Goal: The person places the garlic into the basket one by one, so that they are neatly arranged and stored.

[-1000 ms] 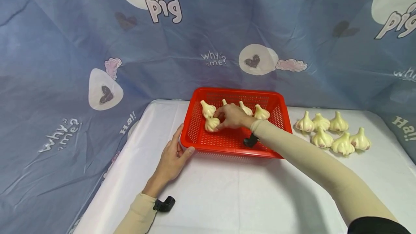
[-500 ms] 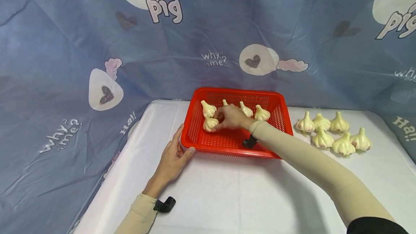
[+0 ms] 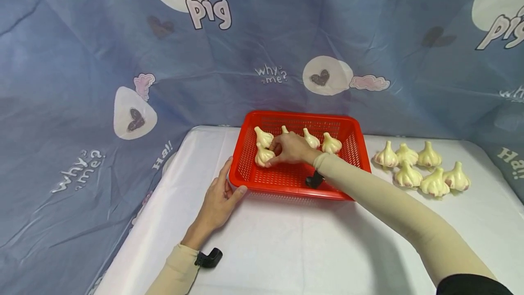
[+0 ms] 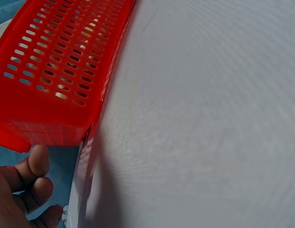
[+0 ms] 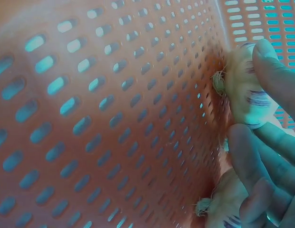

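Note:
A red plastic basket (image 3: 286, 189) with slotted walls sits on the white-covered table. Inside it, my right hand (image 3: 292, 148) pinches a garlic bulb (image 3: 263, 156) between thumb and fingers near the left wall. The right wrist view shows this bulb's root tuft close to the slotted wall, with a second garlic bulb (image 5: 228, 197) below my fingers. Another bulb (image 3: 264, 137) lies just behind the held one. Along the back are several more, one of them partly hidden by my hand. My left hand (image 3: 217, 204) rests at the basket's near left corner, its fingers loosely bent.
To the right of the basket, several garlic bulbs (image 3: 427, 155) stand grouped on the white tablecloth (image 3: 303, 245). A blue printed cloth (image 3: 229, 58) hangs behind the table and down its left side. Each wrist wears a black camera (image 3: 209, 257).
My right hand has shifted the pinched garlic bulb slightly left, and its stem now points up toward the bulb behind it. The left hand stays at the corner.

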`<state>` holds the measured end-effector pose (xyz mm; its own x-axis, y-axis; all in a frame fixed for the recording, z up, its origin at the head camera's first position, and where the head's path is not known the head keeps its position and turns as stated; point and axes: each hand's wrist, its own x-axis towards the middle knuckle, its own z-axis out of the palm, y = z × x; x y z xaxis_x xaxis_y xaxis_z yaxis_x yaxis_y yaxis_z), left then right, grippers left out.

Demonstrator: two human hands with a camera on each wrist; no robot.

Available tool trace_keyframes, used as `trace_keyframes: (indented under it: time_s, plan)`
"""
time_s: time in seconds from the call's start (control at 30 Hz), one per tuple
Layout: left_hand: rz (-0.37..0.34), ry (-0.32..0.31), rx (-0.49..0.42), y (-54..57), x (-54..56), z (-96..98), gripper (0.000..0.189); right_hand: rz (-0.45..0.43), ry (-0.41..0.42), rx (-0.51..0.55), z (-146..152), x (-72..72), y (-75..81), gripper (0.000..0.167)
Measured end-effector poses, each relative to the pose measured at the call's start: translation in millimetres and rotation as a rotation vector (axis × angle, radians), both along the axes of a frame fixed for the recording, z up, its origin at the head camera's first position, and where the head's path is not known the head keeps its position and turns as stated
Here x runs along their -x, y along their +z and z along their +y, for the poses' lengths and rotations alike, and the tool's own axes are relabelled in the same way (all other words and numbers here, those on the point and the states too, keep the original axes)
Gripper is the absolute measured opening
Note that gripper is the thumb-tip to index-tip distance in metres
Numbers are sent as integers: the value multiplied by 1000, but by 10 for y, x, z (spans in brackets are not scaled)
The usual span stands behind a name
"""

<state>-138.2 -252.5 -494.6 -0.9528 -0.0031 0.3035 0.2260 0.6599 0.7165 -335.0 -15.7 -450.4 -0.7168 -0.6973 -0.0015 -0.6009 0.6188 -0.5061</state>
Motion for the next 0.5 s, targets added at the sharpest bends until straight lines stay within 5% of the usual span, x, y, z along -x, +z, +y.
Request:
trace_keyframes:
  time_s: [0.5]
  plan:
    - [-15,17,10,10,-9,1,91,26,-20,-25,8,-14,-13,50]
